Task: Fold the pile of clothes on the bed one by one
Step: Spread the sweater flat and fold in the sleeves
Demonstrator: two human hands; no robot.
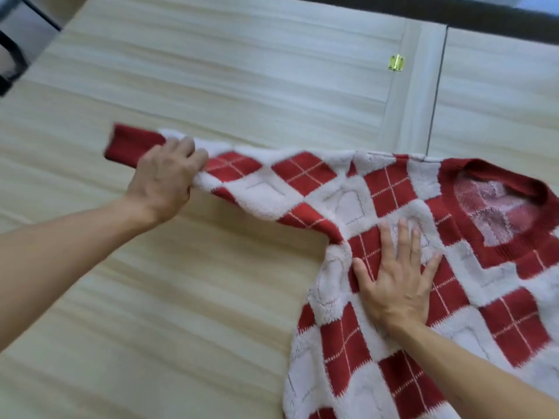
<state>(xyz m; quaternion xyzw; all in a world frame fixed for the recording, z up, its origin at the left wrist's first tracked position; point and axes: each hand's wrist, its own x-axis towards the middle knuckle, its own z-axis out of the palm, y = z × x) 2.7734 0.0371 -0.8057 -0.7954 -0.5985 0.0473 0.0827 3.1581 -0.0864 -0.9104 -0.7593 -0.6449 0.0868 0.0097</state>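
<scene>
A red and white argyle sweater (390, 189) lies spread on a pale wood-grain surface (181, 297), its red collar toward the upper right. Its sleeve (272, 179) stretches out to the left, ending in a red cuff (127, 142). My left hand (165, 179) grips that sleeve near the cuff and holds it slightly raised. Flat on the sweater's chest just below the armpit rests my right hand (396, 279), fingers spread, pressing down. The sweater's right side and hem run out of view.
A brass hinge (396, 62) sits on a seam between panels at the upper right. A dark edge (453, 13) borders the top of the surface. A dark object (12, 55) stands at the upper left corner.
</scene>
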